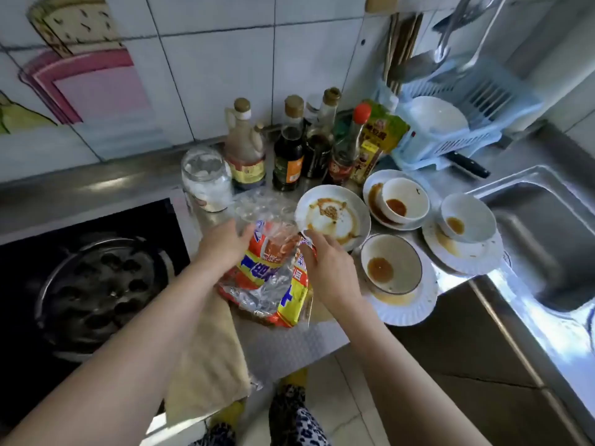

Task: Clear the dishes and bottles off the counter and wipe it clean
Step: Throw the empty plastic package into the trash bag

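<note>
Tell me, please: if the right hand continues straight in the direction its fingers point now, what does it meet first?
Probably the dirty plate with sauce, just beyond the right hand, which pinches the snack bag. Its fingers point up toward the plate's near rim. Depth is unclear from one view.

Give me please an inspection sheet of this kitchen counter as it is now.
Surface: steel counter, crowded.
Job's things: sauce-smeared plate; three dirty bowls on plates; sauce bottles by the wall.
Clutter: printed plastic bag, jar, cloth hanging over the edge.
Hands: left hand and right hand both grip the bag.
Cables: nothing seen.
Surroundings: stove at left, sink at right, dish rack behind.
</note>
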